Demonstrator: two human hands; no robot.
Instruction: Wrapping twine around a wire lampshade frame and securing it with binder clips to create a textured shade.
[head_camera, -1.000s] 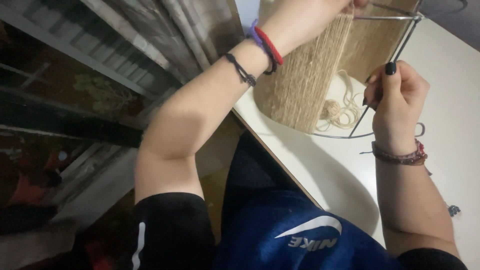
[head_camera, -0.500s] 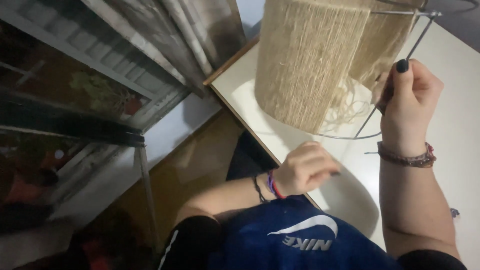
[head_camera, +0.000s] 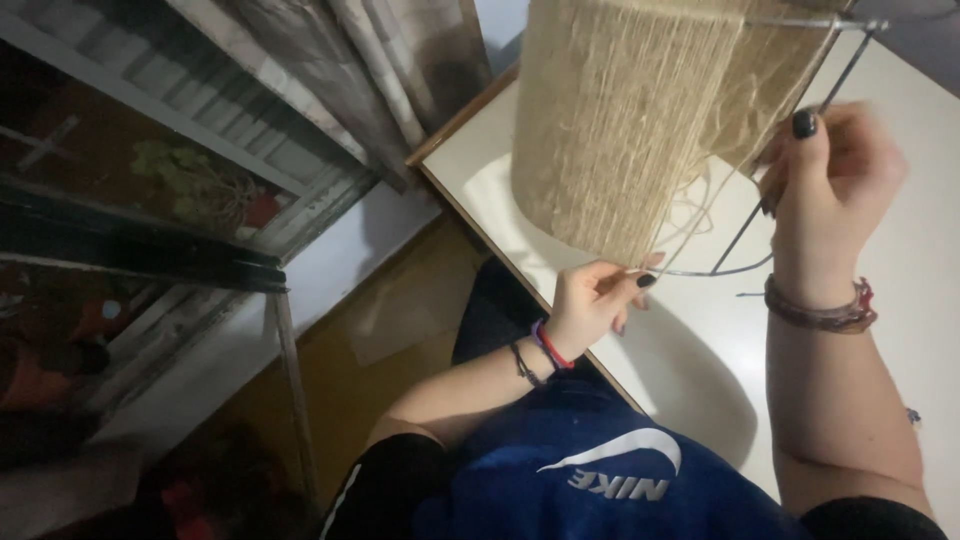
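The left hand (head_camera: 590, 300) pinched beige jute twine (head_camera: 672, 240) at six o'clock below the upright twine-wrapped wire lampshade frame (head_camera: 620, 110); the right hand (head_camera: 835, 185) gripped its bare strut at three o'clock.

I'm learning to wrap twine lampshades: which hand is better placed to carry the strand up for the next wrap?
Probably the left hand: it pinches the loose beige twine strand at the wire-framed, twine-wrapped lampshade's lower edge. The right hand grips a frame strut.

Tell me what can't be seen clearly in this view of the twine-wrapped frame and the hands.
- Head view: top of the twine-wrapped wire frame is cut off by the upper edge.
- Right hand is motion-blurred; its grip on the wire is unclear.
- Thin beige twine strand at the left hand is too fine to trace.
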